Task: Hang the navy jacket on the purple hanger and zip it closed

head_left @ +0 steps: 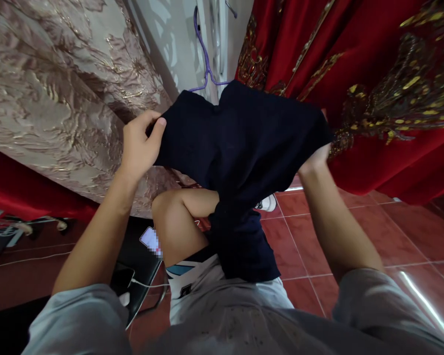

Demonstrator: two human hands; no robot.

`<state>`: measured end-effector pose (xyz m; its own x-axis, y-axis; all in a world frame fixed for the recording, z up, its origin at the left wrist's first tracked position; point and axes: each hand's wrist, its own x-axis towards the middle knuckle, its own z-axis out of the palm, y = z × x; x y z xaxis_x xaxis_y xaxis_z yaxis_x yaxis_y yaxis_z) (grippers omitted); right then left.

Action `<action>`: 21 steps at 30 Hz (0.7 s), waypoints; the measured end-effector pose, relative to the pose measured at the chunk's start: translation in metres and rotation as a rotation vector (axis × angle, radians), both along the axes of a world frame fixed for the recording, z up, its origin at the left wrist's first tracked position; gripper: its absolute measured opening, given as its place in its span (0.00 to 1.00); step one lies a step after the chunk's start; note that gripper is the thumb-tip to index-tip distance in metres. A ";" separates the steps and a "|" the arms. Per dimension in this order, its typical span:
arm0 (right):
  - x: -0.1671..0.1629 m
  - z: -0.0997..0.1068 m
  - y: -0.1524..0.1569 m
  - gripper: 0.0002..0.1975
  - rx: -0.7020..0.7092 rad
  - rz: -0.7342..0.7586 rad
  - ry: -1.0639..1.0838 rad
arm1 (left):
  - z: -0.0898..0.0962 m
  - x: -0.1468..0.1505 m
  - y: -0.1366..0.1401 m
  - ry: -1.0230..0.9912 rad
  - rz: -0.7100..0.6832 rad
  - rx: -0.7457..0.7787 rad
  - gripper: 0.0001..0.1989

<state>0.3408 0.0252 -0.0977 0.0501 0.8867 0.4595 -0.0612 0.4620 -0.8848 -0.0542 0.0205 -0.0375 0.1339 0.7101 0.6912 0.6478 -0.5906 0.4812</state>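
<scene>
A dark navy shirt (237, 133) is stretched between my two hands, its lower part draping onto my lap. My left hand (142, 140) grips its left edge, thumb on top and fingers curled under the cloth. At the right edge, my right hand (316, 158) holds the fabric, with most of its fingers hidden behind it. Just beyond the shirt's dipped upper edge is a purple hanger (207, 69). Its lower arms run out of sight behind the cloth, so I cannot tell whether they are inside the shirt.
Embossed beige-pink fabric (70, 88) hangs at left, and a red cloth with gold decoration (355, 74) at right. Beside my left leg, a lit phone (151, 240) and a dark device (123, 276) with a white cable lie on a black surface. Red tiles (340, 236) cover the floor.
</scene>
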 end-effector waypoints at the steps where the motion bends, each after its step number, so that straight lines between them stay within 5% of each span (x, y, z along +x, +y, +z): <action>1: 0.005 0.007 0.002 0.35 0.016 0.033 0.073 | 0.001 0.000 -0.003 -0.017 -0.020 -0.003 0.17; 6: -0.003 0.064 0.003 0.34 0.051 -0.083 0.069 | 0.006 0.020 0.004 -0.016 0.004 0.004 0.16; 9: -0.026 0.079 -0.011 0.35 0.023 -0.071 0.016 | 0.002 0.024 0.020 -0.001 0.058 -0.018 0.12; 15: -0.041 0.040 -0.033 0.29 -0.126 0.641 -0.270 | -0.004 0.011 0.014 -0.130 -0.078 -0.013 0.14; 18: -0.057 0.009 -0.029 0.30 0.076 0.378 -0.582 | 0.006 0.014 -0.011 -0.125 -0.334 0.008 0.25; 21: -0.086 -0.015 -0.027 0.48 0.291 0.069 -0.831 | 0.014 0.030 -0.036 -0.124 -0.504 -0.082 0.32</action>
